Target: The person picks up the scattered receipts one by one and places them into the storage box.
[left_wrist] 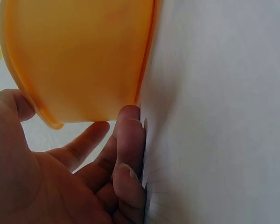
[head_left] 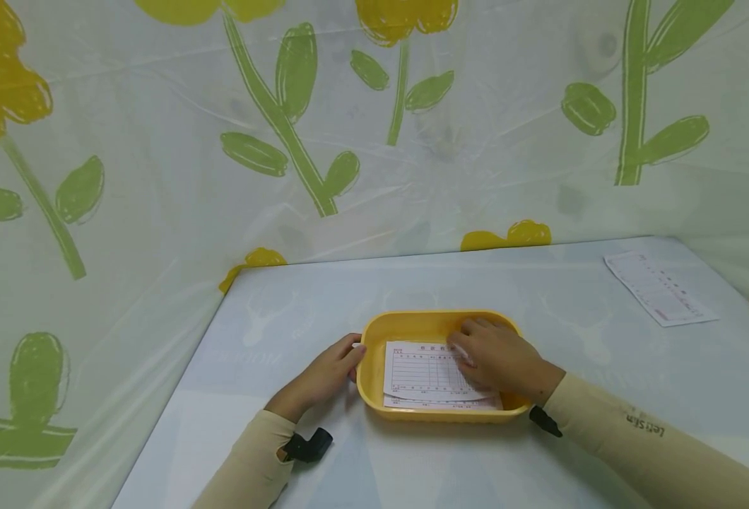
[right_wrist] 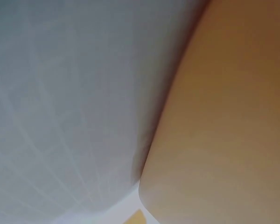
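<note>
A yellow plastic basin [head_left: 374, 325] rests on the table, with printed paper forms [head_left: 413, 375] lying in a small stack inside. The top form bows a little over the one below. At the basin's left end my left hand [head_left: 333, 367] grips it, the thumb on the rim [left_wrist: 49, 122] and the fingers against the outer wall below. My right hand [head_left: 495, 357] reaches inside, fingers curled at the top form's right part, holding it. Its fingertips are partly hidden in the head view. Close up in the right wrist view is gridded paper [right_wrist: 60, 107].
Another printed form [head_left: 661, 290] lies at the far right of the pale table [head_left: 438, 466]. A flower-patterned cloth [head_left: 158, 141] hangs behind and along the left side. Black wrist straps [head_left: 311, 447] show at the sleeves.
</note>
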A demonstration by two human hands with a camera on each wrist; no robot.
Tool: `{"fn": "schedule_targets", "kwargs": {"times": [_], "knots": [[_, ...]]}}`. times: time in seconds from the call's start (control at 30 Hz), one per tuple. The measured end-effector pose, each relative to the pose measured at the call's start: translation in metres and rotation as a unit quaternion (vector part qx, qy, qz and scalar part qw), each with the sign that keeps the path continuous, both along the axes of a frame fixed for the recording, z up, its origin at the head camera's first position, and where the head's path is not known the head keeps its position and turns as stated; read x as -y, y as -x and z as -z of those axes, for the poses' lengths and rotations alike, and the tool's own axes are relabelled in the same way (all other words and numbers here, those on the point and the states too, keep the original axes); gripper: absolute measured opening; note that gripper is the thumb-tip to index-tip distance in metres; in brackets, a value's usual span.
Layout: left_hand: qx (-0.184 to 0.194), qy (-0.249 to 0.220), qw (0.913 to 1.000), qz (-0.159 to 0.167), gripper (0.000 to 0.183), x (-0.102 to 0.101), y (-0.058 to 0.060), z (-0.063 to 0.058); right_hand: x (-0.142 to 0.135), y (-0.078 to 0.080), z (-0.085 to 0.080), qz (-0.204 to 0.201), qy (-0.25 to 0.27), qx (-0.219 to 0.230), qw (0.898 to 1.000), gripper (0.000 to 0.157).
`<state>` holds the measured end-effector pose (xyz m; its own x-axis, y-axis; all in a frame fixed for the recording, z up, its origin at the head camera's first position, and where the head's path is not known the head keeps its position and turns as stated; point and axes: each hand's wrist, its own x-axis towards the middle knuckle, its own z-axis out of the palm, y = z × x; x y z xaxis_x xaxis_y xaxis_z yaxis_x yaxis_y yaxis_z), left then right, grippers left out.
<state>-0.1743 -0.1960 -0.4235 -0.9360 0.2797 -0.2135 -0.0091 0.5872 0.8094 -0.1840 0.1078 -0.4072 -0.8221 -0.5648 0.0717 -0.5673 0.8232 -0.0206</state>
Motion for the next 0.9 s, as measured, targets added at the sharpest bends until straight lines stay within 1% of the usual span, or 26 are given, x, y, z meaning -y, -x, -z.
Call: {"fn": "schedule_targets", "kwargs": {"times": [0.13, 0.27, 0.47, 0.53, 0.57, 0.63, 0.67, 0.77, 0.83, 0.9], "knots": [[0.001, 0.001, 1.0000, -0.002, 0.036, 0.000, 0.000, 0.000, -0.001, -0.001, -0.001, -0.010, 0.006, -0.017, 1.000, 0.020], [0.003, 0.001, 1.0000, -0.003, 0.036, -0.001, 0.000, 0.001, -0.001, -0.002, -0.001, -0.020, 0.021, -0.033, 0.999, 0.018], [-0.011, -0.004, 0.9999, 0.001, 0.036, 0.000, 0.000, 0.001, 0.000, -0.002, 0.000, -0.006, 0.026, -0.029, 0.999, 0.015], [-0.017, -0.006, 0.9998, 0.004, 0.035, 0.000, 0.000, 0.000, 0.000, -0.001, 0.000, 0.008, 0.048, -0.030, 0.998, 0.014], [-0.018, -0.005, 0.9998, 0.004, 0.036, 0.000, -0.001, 0.000, -0.001, -0.001, -0.001, 0.017, 0.067, -0.039, 0.997, 0.014], [-0.017, -0.003, 0.9998, 0.005, 0.036, 0.000, -0.001, 0.000, -0.003, -0.001, -0.001, 0.034, 0.118, -0.068, 0.990, 0.011], [-0.015, -0.003, 0.9999, 0.004, 0.036, 0.000, -0.001, 0.000, -0.005, -0.001, -0.002, 0.041, 0.149, -0.085, 0.984, 0.011], [-0.011, -0.006, 0.9999, 0.005, 0.036, 0.000, 0.000, 0.000, -0.012, -0.002, -0.004, 0.046, 0.227, -0.146, 0.962, 0.007], [-0.010, -0.008, 0.9999, 0.006, 0.037, 0.000, 0.000, 0.001, -0.019, -0.001, -0.006, 0.041, 0.258, -0.172, 0.950, 0.006], [-0.012, -0.010, 0.9999, 0.007, 0.037, 0.000, 0.000, 0.001, -0.026, 0.000, -0.007, 0.041, 0.274, -0.185, 0.943, 0.006]]}}
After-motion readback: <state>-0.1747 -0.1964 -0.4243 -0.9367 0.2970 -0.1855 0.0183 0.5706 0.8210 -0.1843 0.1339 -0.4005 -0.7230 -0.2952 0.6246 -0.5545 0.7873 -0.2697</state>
